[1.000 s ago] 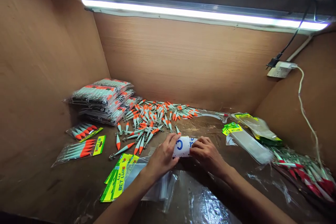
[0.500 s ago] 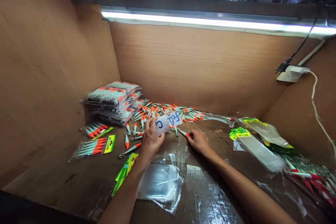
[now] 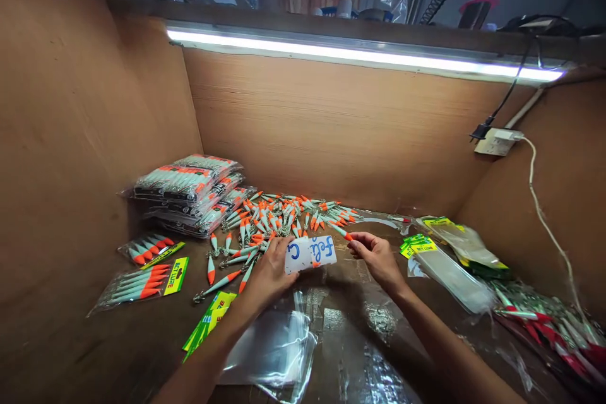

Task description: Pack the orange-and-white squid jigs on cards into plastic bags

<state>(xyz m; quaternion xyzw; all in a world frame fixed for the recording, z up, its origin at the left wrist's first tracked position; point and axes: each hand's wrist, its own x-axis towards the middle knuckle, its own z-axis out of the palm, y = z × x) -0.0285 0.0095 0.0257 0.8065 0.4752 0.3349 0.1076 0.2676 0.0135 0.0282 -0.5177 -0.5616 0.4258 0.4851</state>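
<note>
My left hand (image 3: 273,266) is closed on a white card (image 3: 310,254) with blue handwriting, its face tilted toward me. Between the thumb and fingers of my right hand (image 3: 379,259) is the orange end of a fishing lure (image 3: 339,229), its pale body pointing to the back left. A loose pile of pale green and orange lures (image 3: 279,214) with metal hooks lies behind both hands. Several more lures, such as one near my left wrist (image 3: 226,284), lie scattered to the left. Clear plastic bags (image 3: 269,347) and yellow-green header cards (image 3: 208,323) sit below my left forearm.
Stacked packs of lures (image 3: 184,192) rise at the left, with a labelled lure pack (image 3: 137,284) in front. To the right lie clear sleeves (image 3: 454,278) and a heap of red-and-white lures (image 3: 549,322). A white cable (image 3: 544,208) hangs from a socket (image 3: 496,142).
My right hand has lifted the lure off the table beside the card. The card in my left hand has turned and lowered slightly. The whole view has shifted a little.
</note>
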